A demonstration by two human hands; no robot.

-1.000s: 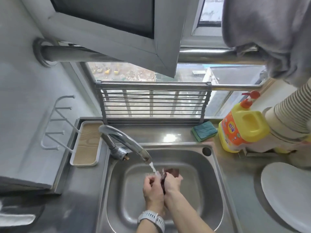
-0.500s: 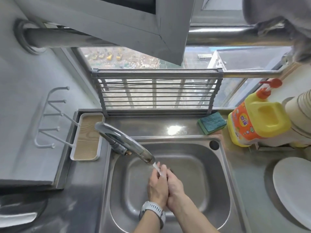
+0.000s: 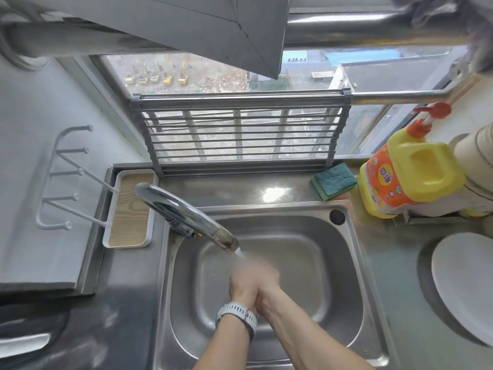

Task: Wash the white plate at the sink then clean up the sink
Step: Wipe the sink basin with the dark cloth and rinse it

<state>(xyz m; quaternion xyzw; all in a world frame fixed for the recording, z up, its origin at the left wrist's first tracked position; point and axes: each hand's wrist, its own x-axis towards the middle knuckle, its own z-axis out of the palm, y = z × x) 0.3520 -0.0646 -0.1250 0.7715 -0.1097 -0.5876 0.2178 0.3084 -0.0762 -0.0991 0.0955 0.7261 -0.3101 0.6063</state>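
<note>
The white plate [image 3: 464, 289] lies flat on the steel counter right of the sink [image 3: 354, 276], away from both hands. My left hand [image 3: 241, 285], with a white watch on the wrist, and my right hand [image 3: 268, 280] are pressed together over the middle of the basin. They sit just under the faucet [image 3: 186, 217], whose running water [image 3: 241, 254] falls onto the blurred fingers. Whether anything lies between the palms is hidden.
A green sponge [image 3: 333, 181] and a yellow detergent bottle [image 3: 410, 177] stand behind the sink at the right, beside stacked paper cups [image 3: 474, 145]. A metal rack [image 3: 240, 134] leans at the window. A wood-lined white tray [image 3: 130, 209] sits left of the faucet.
A dark brown thing seen at my fingers a second ago no longer shows. My hands have closed against each other under the stream, and the view has shifted closer.
</note>
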